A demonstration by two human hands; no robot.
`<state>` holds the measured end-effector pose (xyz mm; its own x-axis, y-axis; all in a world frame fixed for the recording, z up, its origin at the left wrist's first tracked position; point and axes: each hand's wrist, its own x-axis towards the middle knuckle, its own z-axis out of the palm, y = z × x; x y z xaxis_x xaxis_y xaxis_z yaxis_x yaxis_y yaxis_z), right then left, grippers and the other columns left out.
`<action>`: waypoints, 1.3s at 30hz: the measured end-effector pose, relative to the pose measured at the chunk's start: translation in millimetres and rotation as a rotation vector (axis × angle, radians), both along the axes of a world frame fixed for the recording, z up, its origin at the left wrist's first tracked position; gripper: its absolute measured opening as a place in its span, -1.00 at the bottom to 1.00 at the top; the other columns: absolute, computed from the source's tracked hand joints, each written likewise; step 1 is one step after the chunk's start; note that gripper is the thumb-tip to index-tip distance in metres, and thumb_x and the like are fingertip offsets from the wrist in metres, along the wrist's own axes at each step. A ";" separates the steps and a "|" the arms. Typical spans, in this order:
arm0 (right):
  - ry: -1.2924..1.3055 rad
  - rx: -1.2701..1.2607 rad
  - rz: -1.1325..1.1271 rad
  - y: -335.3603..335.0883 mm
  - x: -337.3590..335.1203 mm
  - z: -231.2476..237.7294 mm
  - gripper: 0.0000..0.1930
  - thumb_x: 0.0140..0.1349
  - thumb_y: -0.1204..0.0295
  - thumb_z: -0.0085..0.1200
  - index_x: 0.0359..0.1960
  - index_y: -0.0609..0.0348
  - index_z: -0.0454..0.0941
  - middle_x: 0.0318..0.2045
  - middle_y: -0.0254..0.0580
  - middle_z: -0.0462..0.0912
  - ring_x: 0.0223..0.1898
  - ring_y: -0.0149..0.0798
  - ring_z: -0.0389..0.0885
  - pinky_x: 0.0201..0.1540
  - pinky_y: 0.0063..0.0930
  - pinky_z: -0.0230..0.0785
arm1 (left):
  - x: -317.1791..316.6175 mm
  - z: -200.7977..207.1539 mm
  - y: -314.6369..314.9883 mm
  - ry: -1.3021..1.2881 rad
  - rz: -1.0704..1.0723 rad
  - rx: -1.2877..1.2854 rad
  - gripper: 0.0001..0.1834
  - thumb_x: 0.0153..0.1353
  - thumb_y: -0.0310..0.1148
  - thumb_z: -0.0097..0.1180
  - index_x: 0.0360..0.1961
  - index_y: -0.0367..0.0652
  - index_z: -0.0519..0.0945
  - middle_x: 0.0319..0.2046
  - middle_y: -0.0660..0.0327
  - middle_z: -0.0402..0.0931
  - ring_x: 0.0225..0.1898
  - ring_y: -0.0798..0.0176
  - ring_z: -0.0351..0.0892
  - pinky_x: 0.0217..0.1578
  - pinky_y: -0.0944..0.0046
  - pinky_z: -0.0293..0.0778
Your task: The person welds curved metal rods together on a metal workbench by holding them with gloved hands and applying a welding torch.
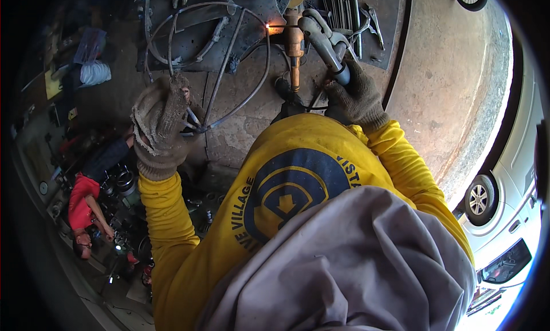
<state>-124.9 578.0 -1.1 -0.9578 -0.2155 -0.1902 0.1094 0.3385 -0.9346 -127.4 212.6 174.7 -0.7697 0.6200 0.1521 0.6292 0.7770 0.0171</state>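
My gloved left hand [163, 110] is closed around a rod of a frame made of bent round metal rods [228, 53], holding it up over the metal sheet. My gloved right hand [358, 96] grips the handle of a grey welding electrode holder [323, 41]. From its jaws a thin dark electrode [290, 26] points left. Its tip meets the curved rod of the frame, where a small bright orange-white spot glows. Below the holder's jaws lies an orange angle grinder [294, 44] with a yellowish disc. The glove hides part of the rod in my left hand.
A dark metal sheet [381, 21] carries several loose rods [338, 13] and locking pliers [375, 28]. Another curved metal piece [215, 36] lies behind the frame. A person in a red shirt [80, 202] works among machine parts at left. A white vehicle [504, 199] stands at right.
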 end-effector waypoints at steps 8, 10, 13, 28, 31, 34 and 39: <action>-0.075 -0.089 0.004 -1.6 0.0 -0.6 -0.40 0.17 0.26 0.34 0.16 0.34 0.41 -0.11 0.14 0.64 -0.08 -0.04 0.68 -0.01 -0.26 0.52 | -6.2 13.0 18.0 -0.006 0.002 -0.048 -0.12 -0.14 -0.44 0.45 0.31 -0.10 0.38 -0.01 -0.02 0.61 -0.03 -0.17 0.59 0.00 -0.10 0.47; -0.092 -0.104 0.021 -3.3 -2.4 5.2 -0.40 0.18 0.29 0.33 0.18 0.33 0.40 -0.08 0.14 0.63 -0.05 -0.05 0.67 0.02 -0.27 0.51 | -6.9 16.0 21.5 0.001 -0.012 -0.052 -0.13 -0.13 -0.46 0.43 0.31 -0.10 0.38 -0.03 -0.02 0.61 -0.06 -0.16 0.60 -0.05 -0.08 0.50; -0.052 -0.060 0.052 -1.9 -1.4 9.0 -0.36 0.25 0.35 0.28 0.32 0.31 0.31 -0.09 -0.06 0.63 -0.09 -0.28 0.61 0.05 -0.38 0.47 | -18.3 18.0 26.9 -0.024 -0.074 0.030 -0.14 -0.10 -0.51 0.41 0.31 -0.11 0.37 -0.08 0.00 0.61 -0.12 -0.11 0.63 -0.13 -0.04 0.55; -0.057 -0.194 0.026 -7.7 -5.4 6.3 -0.31 0.27 0.32 0.30 0.36 0.28 0.26 -0.05 -0.10 0.59 -0.02 -0.37 0.52 0.10 -0.45 0.42 | -16.4 14.6 27.2 -0.028 -0.053 0.072 -0.20 -0.09 -0.54 0.42 0.27 -0.10 0.44 -0.17 0.10 0.61 -0.19 -0.03 0.60 -0.20 0.00 0.54; -0.020 -0.201 0.016 -9.5 -7.5 9.5 -0.31 0.26 0.35 0.30 0.36 0.29 0.26 -0.06 -0.11 0.59 -0.03 -0.38 0.51 0.08 -0.46 0.42 | -13.0 14.0 24.8 0.022 -0.038 -0.002 -0.20 -0.08 -0.54 0.41 0.27 -0.10 0.43 -0.15 0.10 0.62 -0.22 -0.02 0.61 -0.22 0.02 0.54; -0.015 -0.180 0.005 -11.5 -5.5 9.0 -0.36 0.26 0.42 0.29 0.33 0.29 0.30 -0.06 -0.12 0.58 -0.06 -0.37 0.53 0.03 -0.46 0.44 | -0.2 9.1 26.5 0.229 -0.022 -0.177 -0.29 -0.06 -0.49 0.44 0.20 -0.14 0.49 -0.04 0.08 0.64 -0.14 0.04 0.66 -0.14 0.08 0.57; 0.103 -0.064 -0.045 -10.5 -7.8 12.0 -0.52 0.22 0.53 0.24 0.16 0.37 0.40 -0.22 -0.15 0.63 -0.20 -0.36 0.61 -0.12 -0.48 0.48 | -10.5 15.6 26.1 0.009 -0.001 -0.036 -0.30 -0.07 -0.48 0.42 0.19 -0.16 0.50 -0.09 0.08 0.61 -0.13 0.00 0.61 -0.10 0.04 0.53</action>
